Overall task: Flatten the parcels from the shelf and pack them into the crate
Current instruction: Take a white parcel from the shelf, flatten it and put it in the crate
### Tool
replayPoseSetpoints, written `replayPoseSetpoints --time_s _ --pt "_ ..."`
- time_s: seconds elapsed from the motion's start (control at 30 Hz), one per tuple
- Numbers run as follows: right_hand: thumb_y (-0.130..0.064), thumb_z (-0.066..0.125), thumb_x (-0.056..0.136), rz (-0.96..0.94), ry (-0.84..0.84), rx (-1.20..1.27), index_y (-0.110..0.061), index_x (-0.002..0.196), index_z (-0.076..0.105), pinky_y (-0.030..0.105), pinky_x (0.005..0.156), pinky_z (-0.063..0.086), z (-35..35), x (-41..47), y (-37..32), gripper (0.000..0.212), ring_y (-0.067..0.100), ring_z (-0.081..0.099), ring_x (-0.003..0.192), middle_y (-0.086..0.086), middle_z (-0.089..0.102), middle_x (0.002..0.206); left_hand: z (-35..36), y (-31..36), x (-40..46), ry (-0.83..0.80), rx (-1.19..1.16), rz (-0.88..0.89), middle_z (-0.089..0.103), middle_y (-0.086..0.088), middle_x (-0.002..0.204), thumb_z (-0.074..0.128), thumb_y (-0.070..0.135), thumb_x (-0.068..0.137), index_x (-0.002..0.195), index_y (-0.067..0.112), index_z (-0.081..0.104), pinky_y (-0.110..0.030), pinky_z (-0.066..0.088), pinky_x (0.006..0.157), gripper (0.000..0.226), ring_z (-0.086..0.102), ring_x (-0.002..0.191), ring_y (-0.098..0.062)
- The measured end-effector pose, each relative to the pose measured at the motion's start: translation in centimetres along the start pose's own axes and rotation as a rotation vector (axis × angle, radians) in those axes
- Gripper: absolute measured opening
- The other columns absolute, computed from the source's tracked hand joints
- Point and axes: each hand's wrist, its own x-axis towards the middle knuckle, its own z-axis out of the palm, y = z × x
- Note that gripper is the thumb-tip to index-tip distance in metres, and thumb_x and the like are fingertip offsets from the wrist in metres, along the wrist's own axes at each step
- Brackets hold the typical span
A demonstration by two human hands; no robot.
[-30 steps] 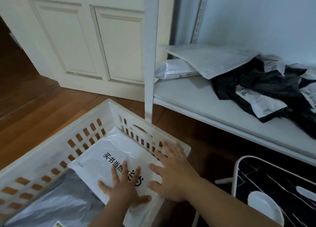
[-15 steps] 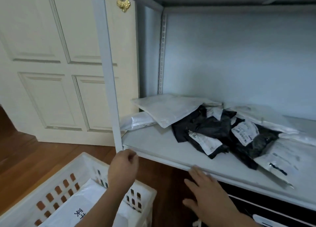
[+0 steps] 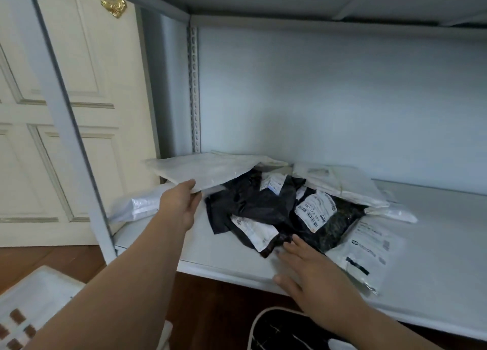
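A: Left hand (image 3: 181,205)?
B: Reached onto the shelf (image 3: 434,257), near its left end. Thumb on top and fingers underneath the front corner of a large white padded mailer (image 3: 208,169) — pinching it. The mailer lies tilted, its right part resting on the black pile.

A: Right hand (image 3: 313,273)?
B: Fingers straight and spread, grasping nothing. Palm over the shelf's front edge, fingertips touching or just short of the nearest black parcel's corner; cannot tell which.

A: The parcels, where?
B: All on the shelf. Crumpled black poly parcels (image 3: 253,205) in a heap at the middle, three white shipping labels showing on them. One labelled black parcel (image 3: 340,226) sits right of the heap. A flat white parcel with dark print (image 3: 369,252) lies toward the front edge, right of the right hand. More white parcels (image 3: 340,181) behind, against the back wall. A white bag (image 3: 137,207) at the shelf's left end, under the mailer, poking past the front upright (image 3: 66,118).

A: Crate?
B: White crate (image 3: 34,302) on the wooden floor, bottom-left corner of view, below the left forearm. Only a corner with slotted holes shows; contents not visible.

A: Anything else?
B: Cream panelled door (image 3: 100,86) left of the shelving, brass fitting (image 3: 113,4) near the top. A black object with white rim (image 3: 279,331) on the floor below the shelf.
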Motion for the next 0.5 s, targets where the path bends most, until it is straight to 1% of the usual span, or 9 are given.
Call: replayPoseSetpoints --time_s 0.07,0.13,0.23,0.3,0.33,0.4,0.43,0.47,0.5 --pt "-0.087 -0.026 0.047 0.015 0.009 0.015 -0.027 0.151 0.029 0.025 0.119 0.009 -0.6 -0.1 0.6 0.132 0.001 -0.005 0.146 -0.014 0.017 0.159 1.9 1.0 -0.9 -0.039 0.037 0.071 0.061 -0.006 0.101 0.06 0.006 0.092 0.108 0.004 0.059 -0.028 0.05 0.095 0.016 0.06 0.085 -0.014" --pt "-0.088 -0.027 0.044 0.027 0.026 0.049 -0.027 0.15 0.031 0.022 0.116 0.007 -1.5 -0.4 0.5 0.136 0.001 -0.003 0.146 -0.014 0.018 0.159 4.2 2.5 -2.8 -0.117 0.038 0.127 0.064 -0.002 0.094 0.061 0.008 0.092 0.102 0.008 0.063 -0.029 0.048 0.097 0.01 0.06 0.083 -0.011" --pt "-0.092 -0.026 0.041 0.066 0.075 0.129 -0.026 0.15 0.033 0.019 0.115 0.009 -3.2 -1.4 0.1 0.14 0.001 0.003 0.146 -0.014 0.019 0.159 7.5 5.0 -7.3 -0.343 -0.075 0.169 0.07 0.002 0.084 0.061 0.009 0.092 0.1 0.008 0.067 -0.03 0.05 0.093 0.01 0.063 0.082 -0.009" --pt "-0.093 -0.024 0.042 0.1 0.121 0.174 -0.027 0.149 0.033 0.021 0.115 0.013 -4.4 -2.6 -0.1 0.138 0.003 0.008 0.147 -0.013 0.021 0.158 9.1 6.6 -10.9 -0.508 -0.161 0.192 0.072 0.001 0.083 0.06 0.009 0.092 0.101 0.007 0.068 -0.029 0.049 0.089 0.012 0.065 0.078 -0.009" --pt "-0.093 -0.022 0.044 0.125 0.144 0.201 -0.028 0.149 0.033 0.022 0.115 0.015 -5.0 -3.5 -0.1 0.135 0.005 0.011 0.146 -0.013 0.023 0.158 9.7 7.2 -12.7 -0.576 -0.192 0.199 0.073 0.001 0.084 0.059 0.01 0.092 0.1 0.008 0.069 -0.03 0.048 0.092 0.013 0.066 0.08 -0.01" --pt "-0.093 -0.007 0.057 0.183 0.2 0.309 -0.029 0.147 0.036 0.022 0.112 0.023 -6.7 -5.7 0.1 0.119 0.007 0.024 0.143 -0.012 0.03 0.155 10.6 8.4 -16.2 -0.688 -0.256 0.21 0.073 -0.001 0.087 0.057 0.01 0.092 0.093 0.009 0.07 -0.035 0.045 0.102 0.013 0.067 0.09 -0.015" --pt "-0.09 0.011 0.07 0.225 0.231 0.381 -0.029 0.146 0.038 0.022 0.108 0.027 -7.5 -6.9 0.3 0.101 0.007 0.032 0.139 -0.012 0.035 0.152 10.7 8.9 -17.9 -0.729 -0.286 0.215 0.073 -0.002 0.088 0.057 0.01 0.092 0.088 0.009 0.071 -0.038 0.044 0.104 0.015 0.067 0.093 -0.017" --pt "-0.079 0.031 0.082 0.263 0.246 0.458 -0.03 0.145 0.038 0.022 0.105 0.03 -8.2 -8.2 0.5 0.081 0.008 0.037 0.136 -0.012 0.039 0.15 10.8 9.3 -19.6 -0.763 -0.307 0.224 0.072 -0.002 0.087 0.057 0.011 0.091 0.083 0.009 0.073 -0.041 0.044 0.104 0.018 0.067 0.093 -0.019" --pt "-0.067 0.045 0.087 0.278 0.249 0.558 -0.032 0.146 0.037 0.023 0.104 0.03 -8.7 -9.4 0.7 0.069 0.01 0.039 0.135 -0.011 0.038 0.15 10.9 9.7 -21.0 -0.788 -0.322 0.232 0.072 -0.001 0.085 0.058 0.013 0.091 0.078 0.01 0.074 -0.044 0.045 0.102 0.02 0.067 0.091 -0.02"
